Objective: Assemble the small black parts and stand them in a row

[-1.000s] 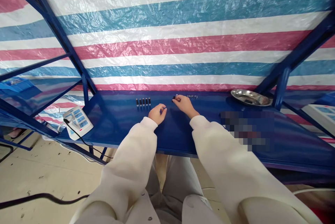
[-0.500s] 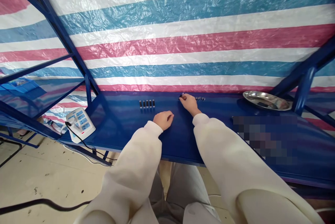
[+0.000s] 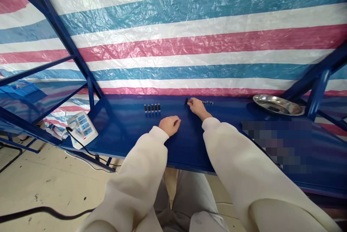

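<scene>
My right hand [image 3: 197, 106] reaches to the back of the blue shelf [image 3: 130, 130], its fingertips pinched on a small dark cylinder [image 3: 186, 101] standing there. Just right of that hand lies a short row of tiny metal pieces [image 3: 207, 102]. My left hand [image 3: 170, 124] rests on the shelf nearer me, fingers curled; something small and dark may sit at its fingertips, too small to name. To its left, several small dark cylinders [image 3: 152, 108] stand in a neat row.
A white power strip [image 3: 82, 128] with a black cable lies at the shelf's left corner. A round metal dish [image 3: 278, 104] sits at the back right. Blue frame posts [image 3: 316, 93] rise at both sides; a striped tarp [image 3: 189, 37] closes off the back.
My right hand has stretched farther toward the back of the shelf with the small dark cylinder. The left hand has stayed resting in place. The view shifted slightly.
</scene>
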`<state>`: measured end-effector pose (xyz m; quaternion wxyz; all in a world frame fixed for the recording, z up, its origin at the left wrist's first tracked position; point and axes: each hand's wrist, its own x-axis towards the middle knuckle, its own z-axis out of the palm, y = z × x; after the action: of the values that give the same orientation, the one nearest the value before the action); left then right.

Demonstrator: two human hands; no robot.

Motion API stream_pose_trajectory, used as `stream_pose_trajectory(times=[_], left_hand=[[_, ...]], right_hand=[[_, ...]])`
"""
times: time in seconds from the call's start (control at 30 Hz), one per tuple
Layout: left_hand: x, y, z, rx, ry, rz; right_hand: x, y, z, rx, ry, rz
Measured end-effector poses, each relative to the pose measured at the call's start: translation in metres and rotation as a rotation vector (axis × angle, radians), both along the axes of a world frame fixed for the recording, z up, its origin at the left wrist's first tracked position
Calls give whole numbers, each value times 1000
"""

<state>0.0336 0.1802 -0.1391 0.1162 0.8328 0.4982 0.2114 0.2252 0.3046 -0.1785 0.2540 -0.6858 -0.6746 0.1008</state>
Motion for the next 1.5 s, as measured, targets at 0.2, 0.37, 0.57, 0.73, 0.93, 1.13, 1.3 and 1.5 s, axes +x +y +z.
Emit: stream_pose_trajectory(times=[0.2,0.37,0.57,0.73,0.93,1.13,1.3,1.5], left_hand=[[0,0,1,-16,-12,8],[-1,2,-1,-27,-34,85],[-5,3,0,-53,-209,307],[-8,7,4,-87,-278,464],[-11,18,5,-98,-241,561],[-12,21,8,-103,-207,584],[-12,24,5,-89,-196,589],[-15,26,2,-7,-206,581]], right_hand=[[2,4,2,-82,14,-25],[1,2,7,-114,68,-45],[10,-20,16,-144,198,-80],[-8,-67,35,-72,229,-39],[-49,-113,42,234,378,208],[-53,-120,35,241,378,276],[-53,-120,32,221,337,318],[-54,-119,29,234,318,319]])
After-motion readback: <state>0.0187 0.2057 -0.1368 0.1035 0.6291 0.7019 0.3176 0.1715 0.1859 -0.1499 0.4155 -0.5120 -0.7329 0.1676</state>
